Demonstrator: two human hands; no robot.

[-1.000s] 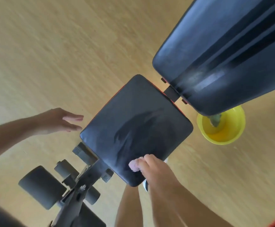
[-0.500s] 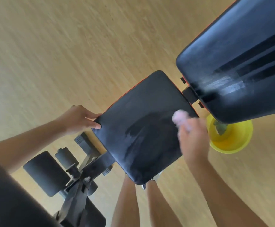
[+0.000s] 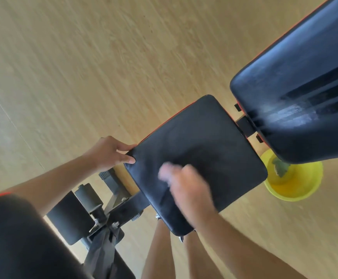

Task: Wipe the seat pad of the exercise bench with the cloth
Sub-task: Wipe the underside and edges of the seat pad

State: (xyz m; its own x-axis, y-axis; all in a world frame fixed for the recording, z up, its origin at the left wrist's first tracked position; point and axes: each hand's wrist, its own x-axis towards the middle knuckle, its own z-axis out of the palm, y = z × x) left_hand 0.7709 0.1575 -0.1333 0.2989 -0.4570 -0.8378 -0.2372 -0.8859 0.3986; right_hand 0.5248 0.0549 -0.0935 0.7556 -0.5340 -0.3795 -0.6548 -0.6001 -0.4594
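A: Where is the seat pad point(image 3: 200, 150), and which way does it run?

B: We see it at the centre of the frame, a black, smooth, rounded-corner rectangle with a thin orange edge. Its long axis runs diagonally, from lower left up toward the upper right, where a bracket joins it to the larger black back pad point(image 3: 301, 93) in the upper right corner.

A: What are our hands doing?

B: Our left hand point(image 3: 108, 153) grips the pad's left corner, thumb on top and fingers curled over the edge. Our right hand point(image 3: 188, 188) is blurred, pressed on the pad's lower middle, fingers closed around a pale pink cloth point(image 3: 165, 172) that shows at the fingertips.

A: How does the pad's surface look?

B: We see a faint darker smear across the vinyl near the middle. The back pad has pale streaks and dark stripes.

A: And the room?

B: We see a light wood-grain floor point(image 3: 83, 67) throughout. A yellow bowl point(image 3: 293, 182) sits on it at the right, partly under the back pad. At lower left are black foam rollers point(image 3: 69, 218) on a metal frame.
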